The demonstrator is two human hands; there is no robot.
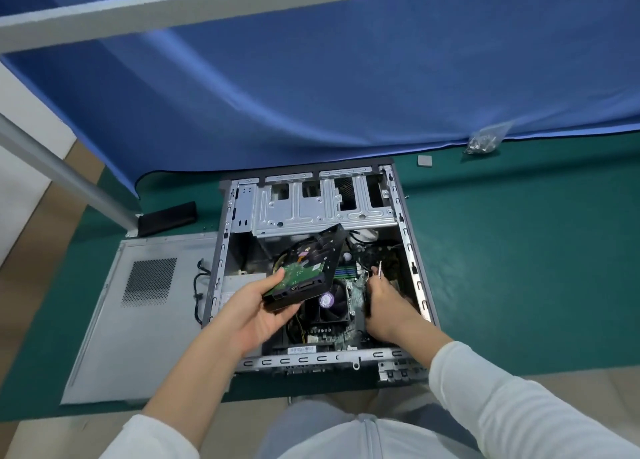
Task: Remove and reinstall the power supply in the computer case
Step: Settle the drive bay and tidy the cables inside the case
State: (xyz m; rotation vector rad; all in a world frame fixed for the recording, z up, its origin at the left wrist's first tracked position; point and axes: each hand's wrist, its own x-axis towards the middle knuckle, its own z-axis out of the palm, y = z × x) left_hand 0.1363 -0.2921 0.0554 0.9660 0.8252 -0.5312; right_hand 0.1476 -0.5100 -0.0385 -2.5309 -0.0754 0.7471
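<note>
Here, left grip: the left hand grasps a hard drive in its black bracket, lifted tilted above the open computer case.
Right grip: the right hand reaches inside, pinching a thin screwdriver.
Power supply: the pale box at the case's left wall.
Surface: green mat; removed side panel lies left of the case.

Head cam, steep down, close over case
</note>
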